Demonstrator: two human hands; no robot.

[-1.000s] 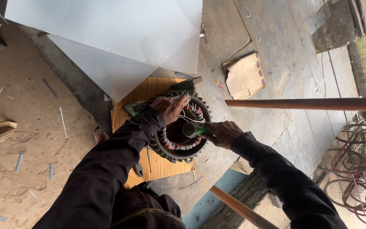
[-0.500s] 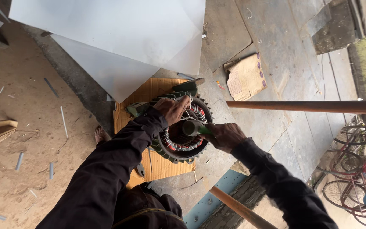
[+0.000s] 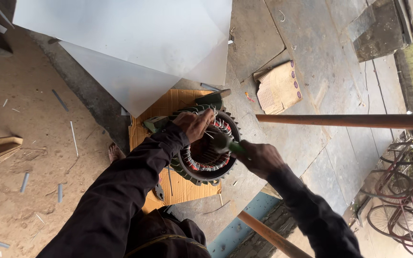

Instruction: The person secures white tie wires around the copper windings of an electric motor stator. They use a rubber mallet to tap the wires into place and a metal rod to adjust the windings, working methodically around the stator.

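A round finned motor stator (image 3: 205, 160) with red and white windings lies on a cardboard sheet (image 3: 178, 186). My left hand (image 3: 193, 124) rests on the stator's upper rim and pinches thin white strips there. My right hand (image 3: 259, 156) grips a green-handled tool (image 3: 230, 145) whose blurred head sits over the stator's bore. Both arms wear dark sleeves.
Large white sheets (image 3: 135, 43) lie on the ground beyond the stator. A folded perforated card (image 3: 277, 88) lies to the right. A brown rod (image 3: 345, 121) crosses at right, another (image 3: 268, 236) below. A bicycle wheel (image 3: 393, 220) stands at the lower right. My bare foot (image 3: 114, 153) shows at left.
My right hand with the green tool has shifted slightly right and down from the stator's middle. The left hand stays on the upper rim.
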